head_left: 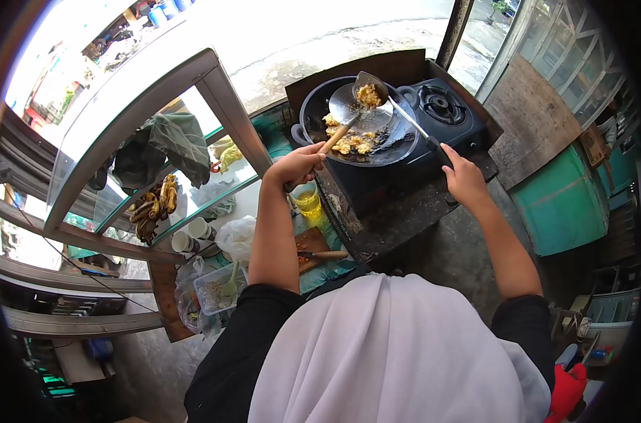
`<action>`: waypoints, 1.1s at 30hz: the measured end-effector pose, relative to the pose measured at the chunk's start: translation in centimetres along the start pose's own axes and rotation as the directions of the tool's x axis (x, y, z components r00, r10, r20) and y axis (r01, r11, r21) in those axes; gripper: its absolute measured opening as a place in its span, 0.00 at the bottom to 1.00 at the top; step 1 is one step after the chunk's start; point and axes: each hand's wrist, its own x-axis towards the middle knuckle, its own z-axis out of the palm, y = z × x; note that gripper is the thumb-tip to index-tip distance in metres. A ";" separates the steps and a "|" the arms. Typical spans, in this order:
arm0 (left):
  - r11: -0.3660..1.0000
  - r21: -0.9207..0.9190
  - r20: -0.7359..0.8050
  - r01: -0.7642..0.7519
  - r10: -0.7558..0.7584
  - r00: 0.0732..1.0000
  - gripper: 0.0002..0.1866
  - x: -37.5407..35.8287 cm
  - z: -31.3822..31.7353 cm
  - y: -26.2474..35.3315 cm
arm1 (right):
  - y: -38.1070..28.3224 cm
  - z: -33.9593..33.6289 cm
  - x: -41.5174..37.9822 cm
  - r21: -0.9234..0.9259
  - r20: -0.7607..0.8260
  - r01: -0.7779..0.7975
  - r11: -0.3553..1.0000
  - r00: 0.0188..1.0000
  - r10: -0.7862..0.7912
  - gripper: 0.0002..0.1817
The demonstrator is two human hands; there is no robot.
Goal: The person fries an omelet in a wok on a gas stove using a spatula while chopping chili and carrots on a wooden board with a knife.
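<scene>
My left hand (297,167) is closed round the wooden handle of a round metal skimmer (344,106), whose head is over the wok. Closed on the black handle of a metal spatula (410,115), my right hand (465,173) is to the right of the wok. The spatula's blade carries a golden fried piece (367,96) and overlaps the skimmer. Inside the dark wok (310,99), several fried pieces (355,143) lie in the lower and left parts, with dark oil beside them.
An unused burner (441,103) sits right of the wok. A jug of yellow oil (307,203), a knife (323,254) on a board, and a plastic tub (217,290) are at the lower left. Bananas (153,209) lie in the glass case.
</scene>
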 end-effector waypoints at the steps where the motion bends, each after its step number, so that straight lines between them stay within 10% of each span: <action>1: 0.999 -0.041 0.001 -0.007 0.007 1.000 0.28 -0.2 0.0 -0.3 | 0.1 0.1 -0.1 -0.015 -0.014 0.011 1.000 1.000 -0.012 0.27; 15: 0.987 -0.141 -0.056 -0.075 0.068 0.996 0.28 -1.9 0.0 -0.3 | 3.1 3.3 -1.2 0.181 -0.322 0.182 0.967 0.940 -0.117 0.28; 18: 0.987 -0.128 -0.105 -0.094 0.080 0.991 0.29 -2.4 -0.3 -0.7 | 2.0 2.3 -1.8 0.626 0.150 -0.374 0.684 0.919 0.365 0.25; 21: 0.983 -0.139 -0.146 -0.118 0.098 0.984 0.29 -2.5 -0.5 -1.2 | 5.8 3.7 -0.4 0.512 0.169 -0.299 0.805 0.954 0.247 0.22; 28: 0.979 -0.138 -0.197 -0.151 0.122 0.973 0.30 -3.4 -0.4 -1.7 | 3.9 1.7 -1.7 0.549 0.596 -0.593 0.588 0.772 0.221 0.23; 33: 0.980 -0.143 -0.190 -0.136 0.107 0.976 0.30 -4.1 0.5 -1.1 | 5.5 4.7 -0.8 0.475 0.458 -0.450 0.756 0.860 0.224 0.23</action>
